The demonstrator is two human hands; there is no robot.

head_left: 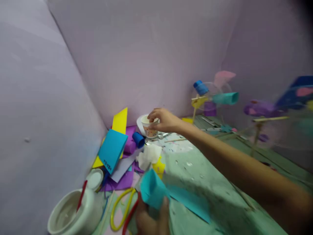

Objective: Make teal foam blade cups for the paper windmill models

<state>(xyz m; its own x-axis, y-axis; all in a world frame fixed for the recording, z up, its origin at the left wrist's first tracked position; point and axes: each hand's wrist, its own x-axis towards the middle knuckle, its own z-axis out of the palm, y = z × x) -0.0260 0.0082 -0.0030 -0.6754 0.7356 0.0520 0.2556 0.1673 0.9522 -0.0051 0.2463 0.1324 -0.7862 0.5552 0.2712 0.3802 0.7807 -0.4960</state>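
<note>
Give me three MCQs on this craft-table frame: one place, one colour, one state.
1. Where is the right hand?
A. at the paper cup's rim
B. on the scissors
C. in the glue jar

2. What colour is the paper roll in the left hand?
A. yellow
B. turquoise
C. purple

3. How does the paper cup stand?
A. crushed flat
B. upside down
C. upright, mouth up

Answers: 1 A, fingers curl over the cup's rim by the wall. 2 B, the rolled sheet above the left hand is turquoise. 3 C, its open mouth faces up.
</note>
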